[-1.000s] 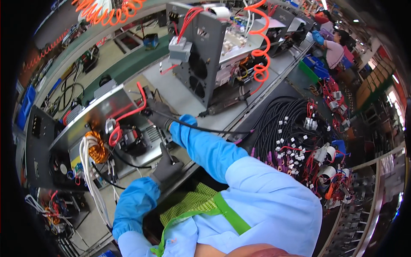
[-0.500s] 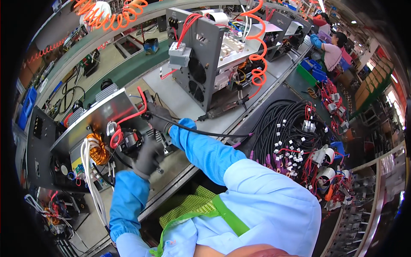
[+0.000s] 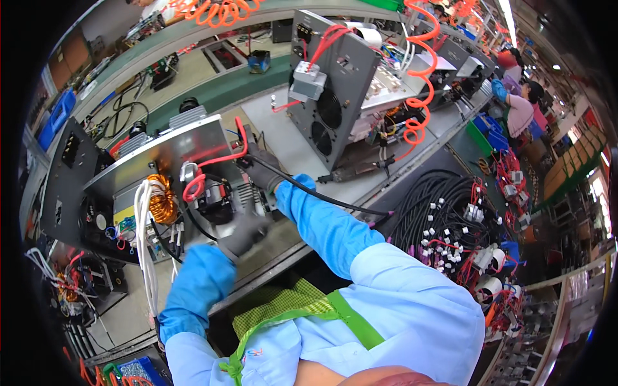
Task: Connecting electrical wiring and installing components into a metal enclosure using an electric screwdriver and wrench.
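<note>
A metal-cased electrical unit (image 3: 161, 148) lies opened in front of me, with a copper-wound ring coil (image 3: 163, 199), a bundle of white wires (image 3: 143, 238) and a thick red cable (image 3: 222, 157). My right hand (image 3: 262, 174), in a grey glove, is at the unit's right end with its fingers closed round a black cable (image 3: 322, 197). This cable runs over my right sleeve to a purple-tipped end. Beside the unit's near edge is my gloved left hand (image 3: 244, 235), smeared by motion; whether it holds anything does not show.
Another unit (image 3: 335, 90) with two fans stands upright beyond. An orange coiled hose (image 3: 421, 83) hangs down to a dark power screwdriver (image 3: 357, 170). A heap of black cables (image 3: 418, 206) lies at right. A co-worker (image 3: 521, 112) is farther along the line.
The view has shifted, so the bench appears further right. My left hand has moved right and nearer the bench's front edge. My right hand stays at the black cable by the unit's end.
</note>
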